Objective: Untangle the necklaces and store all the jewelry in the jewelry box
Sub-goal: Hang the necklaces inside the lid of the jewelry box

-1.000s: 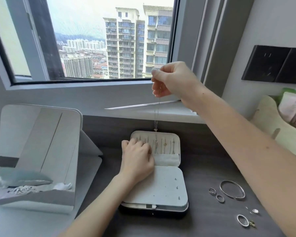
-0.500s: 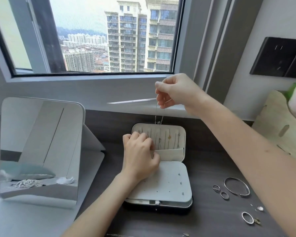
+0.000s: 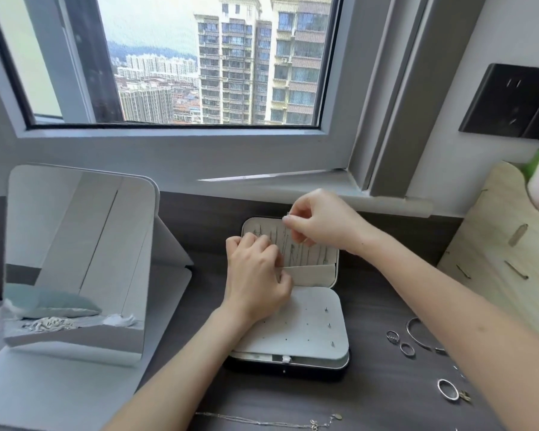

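1. Hard-to-see stuff first: the right hand [image 3: 322, 227] is pinching something tiny and silvery between thumb and forefinger. It's probably the end of a necklace [image 3: 288, 215], but the chain is too thin to trace against the lid.
2. The left hand [image 3: 255, 278] covers the left side of the lid, fingers curled down at the pocket edge. The fingertips are hidden, so I can't tell if it's gripping anything or just pressing.
3. The right forearm cuts off part of the bangle [image 3: 416, 335]. The loose chain [image 3: 262, 419] near the bottom edge disappears at the left forearm.
4. The jewelry box [image 3: 311, 370] sits open mid-desk [image 3: 374, 331], lid propped up at the far side with several chains hanging in it. The pinched bit is right at the lid's top rim, just above the left hand's knuckles.
5. Rings [image 3: 407, 349] lie on the desk to the right of the box, apart from it. A mirror [image 3: 78, 262] stands to the left.
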A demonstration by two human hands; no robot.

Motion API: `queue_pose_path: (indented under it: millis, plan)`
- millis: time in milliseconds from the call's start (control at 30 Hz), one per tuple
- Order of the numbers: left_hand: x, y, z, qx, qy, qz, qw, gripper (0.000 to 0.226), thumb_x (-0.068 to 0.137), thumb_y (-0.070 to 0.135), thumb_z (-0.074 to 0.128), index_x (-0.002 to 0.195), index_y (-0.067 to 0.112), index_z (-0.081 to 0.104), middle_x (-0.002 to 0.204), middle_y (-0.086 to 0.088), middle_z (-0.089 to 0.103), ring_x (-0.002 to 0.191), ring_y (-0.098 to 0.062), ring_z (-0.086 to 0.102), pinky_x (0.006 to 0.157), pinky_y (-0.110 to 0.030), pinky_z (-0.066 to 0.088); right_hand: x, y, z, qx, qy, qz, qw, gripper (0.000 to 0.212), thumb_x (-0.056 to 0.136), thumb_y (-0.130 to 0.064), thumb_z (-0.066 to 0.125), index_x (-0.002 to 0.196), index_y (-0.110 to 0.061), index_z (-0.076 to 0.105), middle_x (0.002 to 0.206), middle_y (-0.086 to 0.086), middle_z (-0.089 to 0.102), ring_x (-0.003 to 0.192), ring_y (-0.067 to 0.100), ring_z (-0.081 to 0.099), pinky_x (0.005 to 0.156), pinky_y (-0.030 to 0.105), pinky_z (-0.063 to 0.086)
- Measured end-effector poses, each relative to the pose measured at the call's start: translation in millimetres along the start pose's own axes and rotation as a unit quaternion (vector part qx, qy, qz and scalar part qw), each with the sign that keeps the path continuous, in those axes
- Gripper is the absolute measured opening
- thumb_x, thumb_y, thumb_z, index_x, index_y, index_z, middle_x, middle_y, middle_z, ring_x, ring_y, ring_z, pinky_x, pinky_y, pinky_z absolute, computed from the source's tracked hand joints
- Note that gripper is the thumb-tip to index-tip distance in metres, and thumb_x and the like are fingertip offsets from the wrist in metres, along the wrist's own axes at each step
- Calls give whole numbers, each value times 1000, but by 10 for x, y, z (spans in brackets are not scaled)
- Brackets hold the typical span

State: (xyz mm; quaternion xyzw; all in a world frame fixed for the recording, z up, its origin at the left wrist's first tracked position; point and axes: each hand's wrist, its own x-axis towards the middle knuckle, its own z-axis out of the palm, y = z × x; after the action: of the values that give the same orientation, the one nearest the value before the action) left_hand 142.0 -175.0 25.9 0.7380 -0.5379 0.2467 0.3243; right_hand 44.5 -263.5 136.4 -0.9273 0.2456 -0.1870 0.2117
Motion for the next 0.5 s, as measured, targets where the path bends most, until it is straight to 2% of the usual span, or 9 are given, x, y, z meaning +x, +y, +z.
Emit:
queue_pose_path:
  millis: [67,200,267,367,500]
  plan:
    - [-1,0,1,-2,0,-2,1000,12,57,28,55,57,16,54,63,4,50,69,-22,46,72,-33,26,1,49,100,-77,33,-20,996,28,89,-26,58,66,-11,62,72,-1,66,69,20,61,72,32,50]
    - [-4,8,-1,-10,7,-5,1000,10,56,26,57,57,16,54,62,4,49,68,-21,46,72,-32,26,-12,146,304,-228,106,-52,967,25,92,-33,52,91,-13,68,94,6,68,91,28,62,75,33,46]
    - [-6,10,-3,-13,11,-3,1000,9,56,25,57,57,16,54,62,4,49,67,-20,45,72,-33,27,-34,215,407,-268,159,-86,946,22,90,-31,58,87,-11,68,86,7,69,81,30,65,65,32,45]
    - [-5,10,-3,-14,12,-3,1000,9,57,25,56,57,16,53,62,4,49,67,-20,45,72,-33,28,-41,297,510,-291,217,-100,926,22,69,-25,80,63,-11,65,57,3,62,49,25,61,44,25,40]
    - [-5,11,-5,-14,14,-5,1000,9,56,23,58,56,16,53,62,4,49,67,-21,46,71,-33,28,-19,335,543,-302,259,-68,915,33,56,-31,87,54,-14,59,49,-1,57,44,21,56,42,20,34]
